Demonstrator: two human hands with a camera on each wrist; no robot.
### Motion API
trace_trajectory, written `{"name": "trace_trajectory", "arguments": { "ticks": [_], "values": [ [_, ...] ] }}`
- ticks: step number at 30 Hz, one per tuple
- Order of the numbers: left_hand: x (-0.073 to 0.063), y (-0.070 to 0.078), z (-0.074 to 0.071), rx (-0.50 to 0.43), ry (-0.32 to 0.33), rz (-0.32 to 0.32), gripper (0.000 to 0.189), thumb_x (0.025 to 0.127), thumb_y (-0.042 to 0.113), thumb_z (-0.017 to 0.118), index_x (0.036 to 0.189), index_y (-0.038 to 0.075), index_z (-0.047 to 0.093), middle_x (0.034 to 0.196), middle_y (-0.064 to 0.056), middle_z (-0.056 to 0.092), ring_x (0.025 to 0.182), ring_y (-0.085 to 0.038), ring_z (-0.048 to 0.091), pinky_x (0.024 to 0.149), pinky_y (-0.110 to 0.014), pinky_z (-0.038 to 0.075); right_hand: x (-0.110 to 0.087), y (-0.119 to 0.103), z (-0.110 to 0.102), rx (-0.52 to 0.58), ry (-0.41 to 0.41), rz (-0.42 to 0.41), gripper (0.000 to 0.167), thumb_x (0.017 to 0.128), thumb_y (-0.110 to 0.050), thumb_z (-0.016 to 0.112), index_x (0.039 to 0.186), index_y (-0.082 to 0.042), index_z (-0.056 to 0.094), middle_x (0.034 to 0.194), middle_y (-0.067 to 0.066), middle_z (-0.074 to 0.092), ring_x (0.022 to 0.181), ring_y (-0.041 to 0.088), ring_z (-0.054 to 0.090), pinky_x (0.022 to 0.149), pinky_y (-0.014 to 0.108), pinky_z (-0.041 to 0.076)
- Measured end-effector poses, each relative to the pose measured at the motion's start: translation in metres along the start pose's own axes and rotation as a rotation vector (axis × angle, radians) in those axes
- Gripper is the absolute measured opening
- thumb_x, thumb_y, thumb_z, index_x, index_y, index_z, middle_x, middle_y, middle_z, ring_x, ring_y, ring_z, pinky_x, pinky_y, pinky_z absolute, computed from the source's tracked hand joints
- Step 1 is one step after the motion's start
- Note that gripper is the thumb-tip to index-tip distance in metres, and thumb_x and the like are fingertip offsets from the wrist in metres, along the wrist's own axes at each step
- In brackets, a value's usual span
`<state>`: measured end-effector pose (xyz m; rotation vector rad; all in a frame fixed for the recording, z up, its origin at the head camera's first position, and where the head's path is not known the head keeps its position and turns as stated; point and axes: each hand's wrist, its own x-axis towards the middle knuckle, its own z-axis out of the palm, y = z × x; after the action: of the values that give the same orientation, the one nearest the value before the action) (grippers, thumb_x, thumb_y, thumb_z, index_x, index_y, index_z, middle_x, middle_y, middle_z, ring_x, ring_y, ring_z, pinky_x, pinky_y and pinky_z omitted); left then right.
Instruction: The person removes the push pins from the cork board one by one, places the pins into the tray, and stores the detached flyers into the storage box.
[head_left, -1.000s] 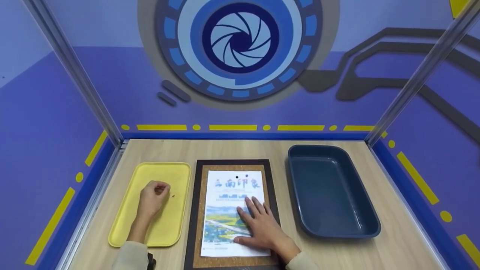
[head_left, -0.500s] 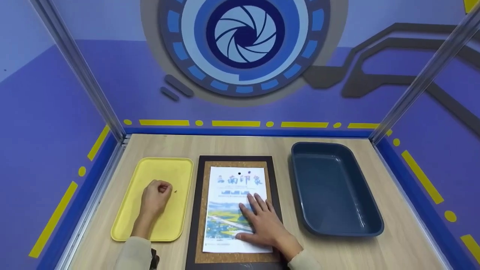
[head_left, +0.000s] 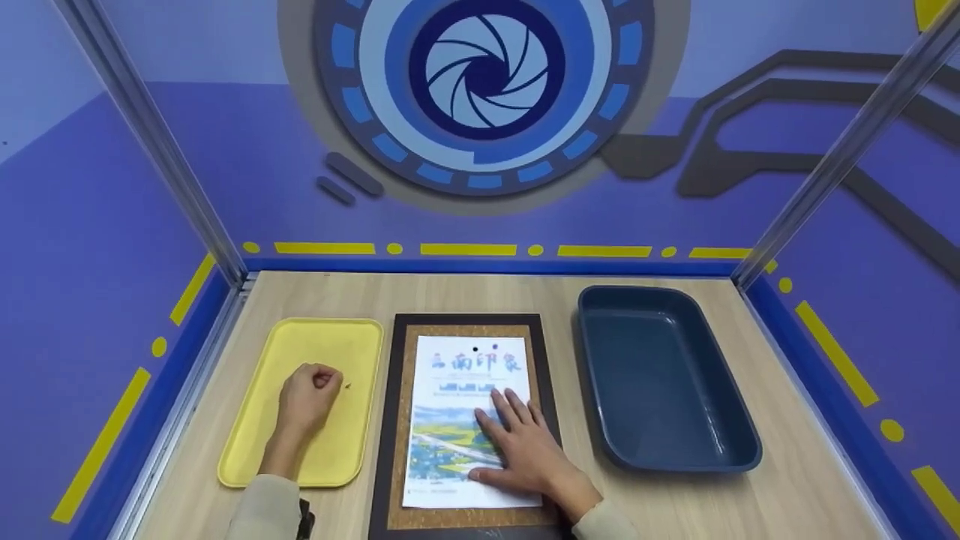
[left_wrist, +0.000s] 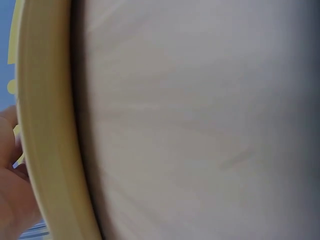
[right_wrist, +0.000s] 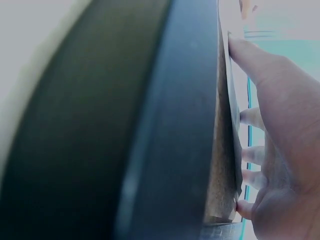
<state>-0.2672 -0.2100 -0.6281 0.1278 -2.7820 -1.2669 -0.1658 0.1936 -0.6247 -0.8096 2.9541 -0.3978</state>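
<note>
My left hand (head_left: 307, 397) is over the yellow tray (head_left: 251, 450), fingers curled and thumb close to the index finger. Nothing shows between its fingertips. A tiny dark thing (head_left: 347, 385) lies on the tray just right of them. With fingers spread, my right hand (head_left: 525, 454) rests on the lower right of a printed sheet (head_left: 442, 491). The sheet lies on a dark-framed cork board (head_left: 405, 517). Near the sheet's top are a black dot (head_left: 475, 349) and a purple one (head_left: 494, 346). In the right wrist view the fingertips (right_wrist: 252, 117) are at the sheet's surface.
A deep dark blue bin (head_left: 667, 397) stands right of the board on the wooden table (head_left: 555, 296). Purple printed panels (head_left: 480, 225) wall in the back and both sides. In the left wrist view the tray's rim (left_wrist: 50, 120) hides part of the left hand.
The head view shifts slightly. Both hands keep their places on the tray and the sheet, and nothing else has visibly moved.
</note>
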Motion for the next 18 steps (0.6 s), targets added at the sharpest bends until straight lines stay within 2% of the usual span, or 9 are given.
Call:
{"name": "trace_trajectory", "arguments": {
  "ticks": [5,9,13,16,18],
  "values": [
    [-0.005,-0.003,-0.002,-0.079,-0.033,-0.058,0.031,0.107,0.029,0.063,0.118,0.003,0.074,0.109,-0.012,0.068,0.095,-0.024,0.064,0.079,-0.033,0.053,-0.001,-0.001,0.004,-0.006,-0.005,-0.013,0.097,0.091,-0.085,0.052,0.164,-0.022,0.042,0.173,0.019,0.025,0.158,0.043,0.022,0.118,0.07,0.027],
    [-0.005,0.006,0.001,-0.135,-0.006,-0.046,0.032,0.106,0.029,0.064,0.118,0.0,0.073,0.112,-0.015,0.068,0.099,-0.027,0.066,0.082,-0.032,0.054,-0.004,-0.002,0.006,-0.013,-0.014,0.002,0.098,0.09,-0.086,0.052,0.164,-0.023,0.043,0.172,0.018,0.027,0.158,0.042,0.023,0.118,0.071,0.028],
    [0.0,0.032,0.006,-0.143,0.072,0.018,0.026,0.103,0.024,0.069,0.112,0.0,0.075,0.11,-0.015,0.067,0.099,-0.027,0.067,0.084,-0.031,0.053,-0.005,-0.001,0.004,-0.004,-0.019,0.007,0.098,0.09,-0.085,0.052,0.164,-0.022,0.042,0.173,0.018,0.025,0.159,0.042,0.022,0.119,0.071,0.026],
    [0.005,0.059,0.013,-0.16,0.104,0.097,0.02,0.1,0.017,0.074,0.108,-0.001,0.075,0.105,-0.015,0.067,0.096,-0.028,0.068,0.084,-0.034,0.054,-0.002,0.0,0.001,-0.009,-0.012,0.002,0.098,0.09,-0.085,0.052,0.164,-0.022,0.041,0.173,0.018,0.025,0.159,0.042,0.021,0.119,0.07,0.025],
    [0.006,0.077,0.023,-0.176,0.113,0.157,0.017,0.097,0.013,0.076,0.106,-0.001,0.075,0.103,-0.014,0.067,0.094,-0.028,0.067,0.083,-0.036,0.054,-0.002,0.001,-0.001,-0.016,-0.014,0.004,0.099,0.09,-0.085,0.052,0.165,-0.022,0.04,0.173,0.018,0.024,0.159,0.042,0.021,0.12,0.07,0.025]
  ]
}}
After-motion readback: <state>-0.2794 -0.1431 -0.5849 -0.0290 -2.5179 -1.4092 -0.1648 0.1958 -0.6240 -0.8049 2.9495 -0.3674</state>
